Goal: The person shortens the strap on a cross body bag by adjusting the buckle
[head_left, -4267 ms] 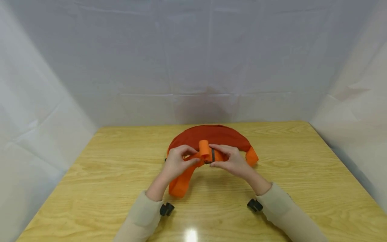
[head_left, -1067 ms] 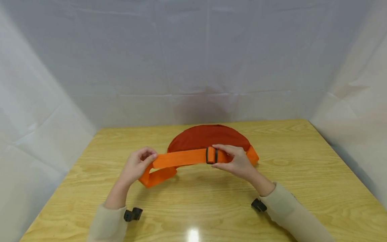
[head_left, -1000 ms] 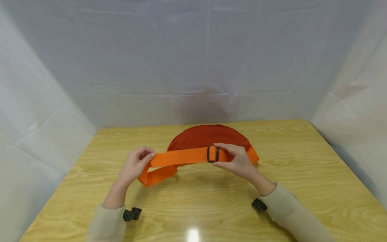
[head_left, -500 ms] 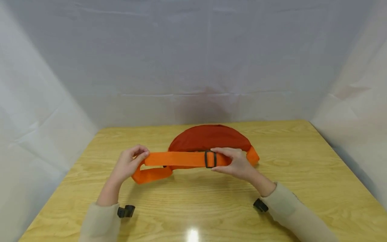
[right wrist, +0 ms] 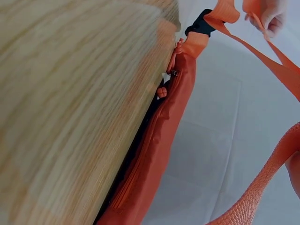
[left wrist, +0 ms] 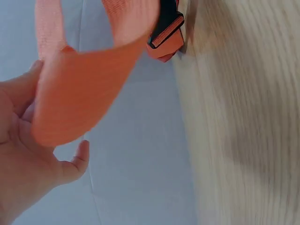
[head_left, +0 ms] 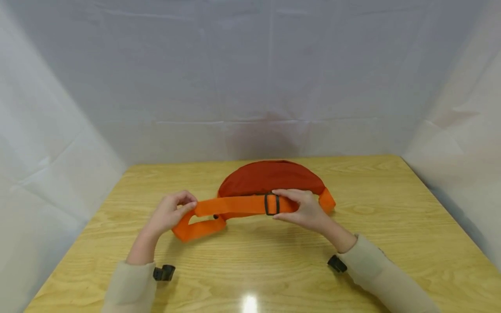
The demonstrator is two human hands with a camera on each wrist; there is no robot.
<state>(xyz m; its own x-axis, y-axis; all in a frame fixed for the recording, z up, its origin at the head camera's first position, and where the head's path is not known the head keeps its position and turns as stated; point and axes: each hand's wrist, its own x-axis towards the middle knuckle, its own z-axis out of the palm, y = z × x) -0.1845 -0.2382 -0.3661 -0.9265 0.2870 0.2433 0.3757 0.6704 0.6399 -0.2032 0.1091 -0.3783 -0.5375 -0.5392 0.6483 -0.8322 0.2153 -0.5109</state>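
A red waist pack (head_left: 270, 177) lies on the table with its orange strap (head_left: 231, 206) raised in front of it. My left hand (head_left: 170, 213) pinches the strap between thumb and fingers, and a loop of webbing hangs below that grip. With thumb and fingers spread across its width, my right hand (head_left: 309, 212) holds the strap right beside a black slide adjuster (head_left: 267, 205). Between the hands the webbing runs nearly straight. A black side-release buckle (right wrist: 200, 22) joins strap and pack at one end, seen also in the left wrist view.
The wooden table (head_left: 250, 256) reaches back to a pale sheet wall (head_left: 250, 87), with more sheeting on both sides. Black wrist cameras (head_left: 164, 273) sit at the two sleeves. The pack's zipper (right wrist: 174, 73) shows in the right wrist view.
Since the first frame my left hand has moved left, and the raised fold at the adjuster has flattened into a long strap run. Lately the left hand shifted slightly back right.
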